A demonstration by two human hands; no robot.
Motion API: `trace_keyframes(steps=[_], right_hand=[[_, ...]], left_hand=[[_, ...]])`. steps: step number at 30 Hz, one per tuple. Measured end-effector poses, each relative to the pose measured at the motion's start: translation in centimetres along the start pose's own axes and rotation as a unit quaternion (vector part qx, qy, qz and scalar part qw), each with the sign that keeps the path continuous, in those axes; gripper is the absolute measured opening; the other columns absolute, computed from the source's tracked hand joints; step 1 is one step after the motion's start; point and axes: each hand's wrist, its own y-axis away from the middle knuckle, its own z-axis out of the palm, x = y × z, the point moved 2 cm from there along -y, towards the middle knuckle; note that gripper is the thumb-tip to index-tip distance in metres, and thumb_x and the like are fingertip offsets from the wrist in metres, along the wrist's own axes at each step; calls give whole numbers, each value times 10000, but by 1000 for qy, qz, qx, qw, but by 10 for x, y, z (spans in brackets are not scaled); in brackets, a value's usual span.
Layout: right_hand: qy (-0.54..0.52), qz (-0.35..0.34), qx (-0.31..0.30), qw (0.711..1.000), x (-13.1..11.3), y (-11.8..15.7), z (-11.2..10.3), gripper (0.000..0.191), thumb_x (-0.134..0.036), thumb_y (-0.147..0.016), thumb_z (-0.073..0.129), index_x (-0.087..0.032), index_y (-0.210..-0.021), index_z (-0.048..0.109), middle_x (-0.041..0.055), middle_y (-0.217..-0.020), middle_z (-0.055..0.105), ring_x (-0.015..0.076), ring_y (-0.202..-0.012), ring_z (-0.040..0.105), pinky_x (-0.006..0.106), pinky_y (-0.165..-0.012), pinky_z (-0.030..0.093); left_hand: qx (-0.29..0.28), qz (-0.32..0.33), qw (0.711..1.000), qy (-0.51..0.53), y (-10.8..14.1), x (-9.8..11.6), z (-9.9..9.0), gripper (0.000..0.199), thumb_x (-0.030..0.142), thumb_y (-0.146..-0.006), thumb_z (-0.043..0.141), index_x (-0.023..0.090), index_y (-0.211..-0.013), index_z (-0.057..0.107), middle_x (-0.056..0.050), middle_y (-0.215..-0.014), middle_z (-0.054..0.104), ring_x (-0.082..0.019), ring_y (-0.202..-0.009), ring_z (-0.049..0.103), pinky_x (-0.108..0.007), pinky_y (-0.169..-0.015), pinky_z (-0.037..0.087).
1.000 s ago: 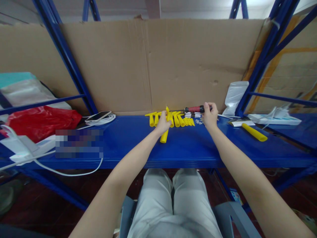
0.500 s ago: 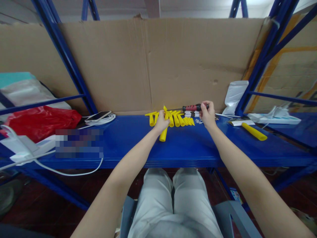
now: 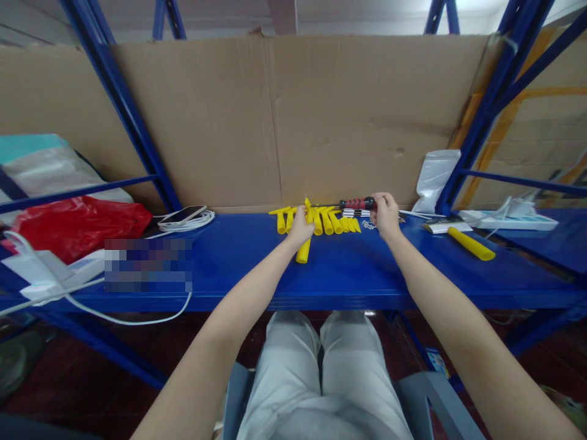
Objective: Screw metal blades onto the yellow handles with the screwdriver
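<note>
My left hand (image 3: 301,227) is closed around a yellow plastic piece with a tube-like handle (image 3: 302,252), whose lower end points toward me. In my right hand (image 3: 386,214) is a red and black screwdriver (image 3: 356,203), gripped at the end of its handle. Its shaft runs left, nearly level, to the upper part of the yellow piece; whether the tip touches a screw is too small to see. Behind my left hand several similar yellow pieces (image 3: 328,227) lie in a row. Small flat yellow parts (image 3: 351,225) and tiny metal bits (image 3: 368,225) lie between my hands.
A loose yellow tube (image 3: 471,243) lies at the right. Black-and-white items (image 3: 355,213) sit behind the screwdriver. A phone (image 3: 186,214) with a coiled white cable, a red bag (image 3: 82,220) and a power strip (image 3: 509,220) are on the blue shelf (image 3: 348,275). Cardboard (image 3: 343,122) stands behind.
My right hand has lowered slightly and its grip on the screwdriver handle has shifted. The screwdriver is a little lower and more level. My left hand stays almost in place.
</note>
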Motion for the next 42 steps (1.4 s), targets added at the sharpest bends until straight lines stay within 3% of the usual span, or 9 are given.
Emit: trace_keyframes(steps=[12,17,20,24,27,31,34,38,42], right_hand=[[-35,81,-21,996,-1,3,-3,511,-697,-680,681,-252,-727,434,-111,-412,302,81,-300,301,236,-293,195],[-60,73,-4,996,-6,3,1,470,-579,-615,753,-248,-781,465,-82,-542,491,91,-387,433,217,-310,287],[-62,71,-7,996,-8,5,2,548,-674,-585,740,-248,-774,451,-72,-590,529,92,-407,461,218,-311,305],[-47,85,-16,995,-8,7,0,581,-789,-637,641,-251,-741,452,-96,-449,371,86,-318,340,235,-292,233],[-48,88,-26,995,-8,8,0,527,-707,-652,702,-251,-715,445,-117,-402,268,72,-299,268,229,-301,192],[-64,89,-8,994,-11,7,1,437,-575,-652,744,-248,-750,471,-99,-447,388,83,-334,355,211,-304,218],[-67,108,-14,992,-11,8,2,466,-610,-650,730,-251,-776,461,-86,-489,463,98,-347,416,215,-299,253],[-58,132,-59,988,-9,10,3,508,-687,-681,683,-249,-775,445,-119,-409,341,89,-285,347,224,-293,242],[-77,133,-49,987,-10,9,3,420,-554,-676,723,-241,-797,470,-112,-428,380,89,-313,375,213,-292,254]], left_hand=[[9,21,1000,-17,-4,-6,2,538,-26,-706,533,231,-1171,449,-69,-1191,607,-179,-1004,659,-312,-860,555],[14,21,999,-21,-3,-3,2,531,-44,-709,528,221,-1163,454,-76,-1195,606,-181,-1035,644,-305,-867,546],[12,15,1000,-19,-2,-2,2,541,-51,-709,521,209,-1178,452,-88,-1209,595,-183,-1027,646,-312,-876,541],[9,19,1000,-17,-3,-3,2,547,-46,-700,523,212,-1176,449,-85,-1200,602,-185,-1031,649,-316,-883,539],[13,23,999,-19,-4,-4,2,548,-36,-688,535,220,-1165,448,-80,-1201,607,-191,-1049,645,-325,-889,541],[12,32,999,-22,-5,-5,2,556,-28,-682,535,233,-1164,444,-78,-1217,600,-197,-1108,628,-325,-902,538],[13,32,999,-21,-5,-5,1,561,-25,-676,542,233,-1165,448,-87,-1218,591,-207,-1115,629,-331,-906,536],[6,25,999,-23,-6,-4,-1,546,-30,-678,542,233,-1147,448,-71,-1165,604,-206,-1065,645,-347,-916,535],[23,37,999,-29,-5,-2,-3,530,-44,-677,541,210,-1133,448,-88,-1163,608,-218,-1068,641,-375,-952,514]])
